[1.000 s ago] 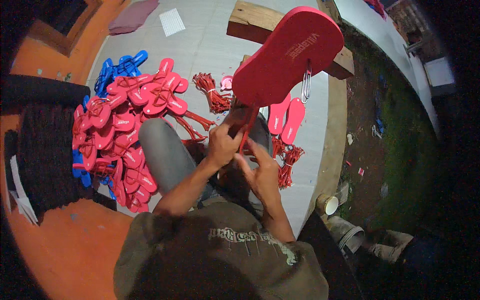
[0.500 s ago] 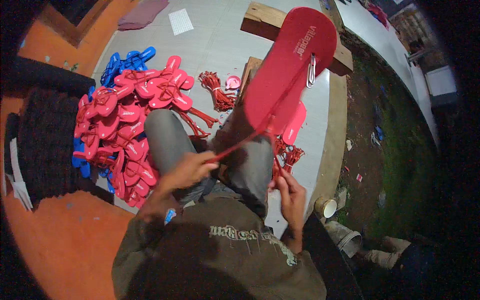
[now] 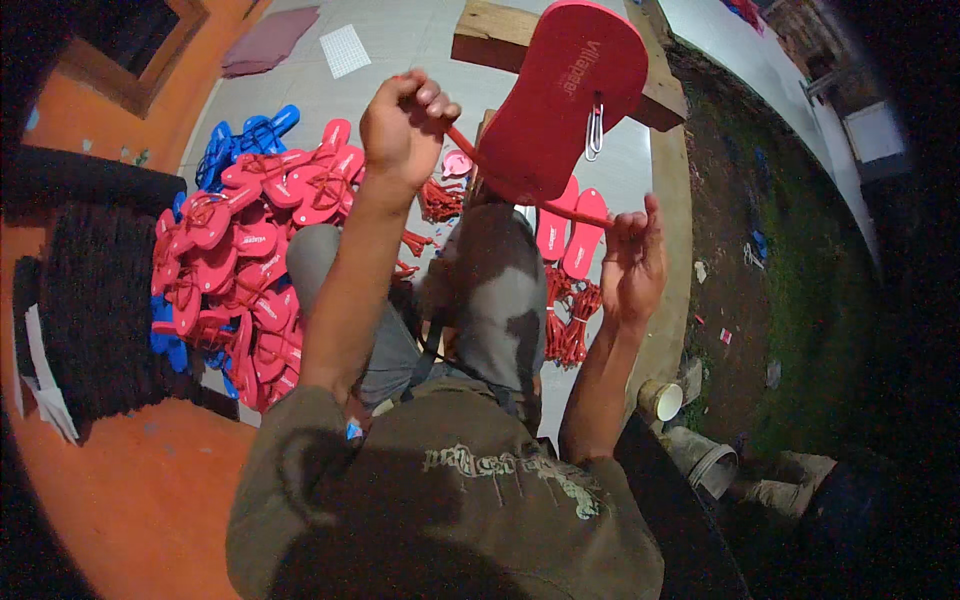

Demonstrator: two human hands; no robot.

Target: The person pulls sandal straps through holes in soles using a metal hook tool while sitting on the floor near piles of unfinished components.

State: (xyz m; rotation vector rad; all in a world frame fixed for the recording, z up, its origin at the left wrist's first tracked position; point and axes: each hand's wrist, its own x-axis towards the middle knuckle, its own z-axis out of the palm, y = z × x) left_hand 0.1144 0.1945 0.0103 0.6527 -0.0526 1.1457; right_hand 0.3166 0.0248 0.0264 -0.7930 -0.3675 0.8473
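A large red flip-flop sole (image 3: 550, 110) lies slanted over a wooden block ahead of me. A metal clip-like piece (image 3: 595, 132) stands on its right side. My left hand (image 3: 405, 135), raised left of the sole, is closed on one end of a thin red strap (image 3: 590, 217). My right hand (image 3: 635, 262), lower and to the right, pinches the other end with some fingers raised. Between the hands the strap runs taut past the sole's near end; its middle stretch is hidden there.
A heap of pink flip-flops (image 3: 255, 240) and blue flip-flops (image 3: 250, 135) lies at the left. Bundles of red straps (image 3: 572, 315) and loose pink soles (image 3: 582, 235) sit beyond my knees. A wooden beam (image 3: 490, 35) supports the large sole. White buckets (image 3: 662, 400) stand at right.
Both hands have risen and moved away from my lap, the left one forward and the right one up and outward. The strap has been drawn out wide between them.
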